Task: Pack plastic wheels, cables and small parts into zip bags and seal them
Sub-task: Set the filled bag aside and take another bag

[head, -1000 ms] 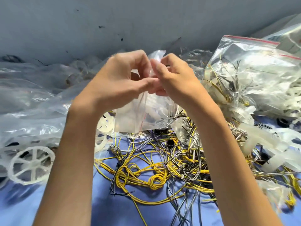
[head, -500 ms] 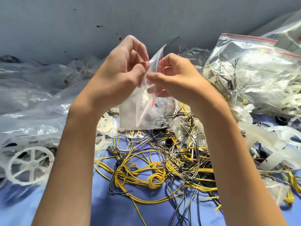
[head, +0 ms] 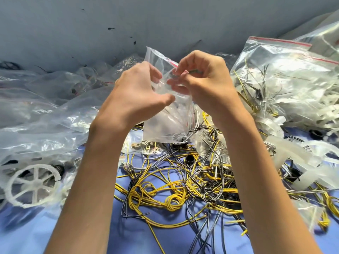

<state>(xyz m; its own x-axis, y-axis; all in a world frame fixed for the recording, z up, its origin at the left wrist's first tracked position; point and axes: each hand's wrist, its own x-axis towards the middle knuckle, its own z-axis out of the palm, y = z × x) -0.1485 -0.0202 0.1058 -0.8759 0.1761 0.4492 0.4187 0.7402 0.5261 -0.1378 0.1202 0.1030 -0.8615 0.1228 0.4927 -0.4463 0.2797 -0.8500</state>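
Both hands are raised in front of the grey wall (head: 128,24), holding a small zip bag (head: 165,123) between them. The bag is clear, thin and crinkled, with a red strip running along its top edge. One corner of the top stands up above the fingers. The lower part hangs free, just above a tangle of yellow and grey cables (head: 165,197) on the blue surface (head: 36,233).

The left hand (head: 137,94) grips the bag's left side, with the fingers curled behind the plastic and the thumb lying across the front. The right hand (head: 207,83) pinches the top edge by the red strip with bent fingertips. Pale shapes show through the plastic, but I cannot tell whether they are inside or behind it.

Small metal parts (head: 146,145) lie right below the bag. A white spoked wheel (head: 33,186) sits at the lower left, under loose clear plastic (head: 45,116). A large bag (head: 286,83) stuffed with white pieces and wires stands to the right.
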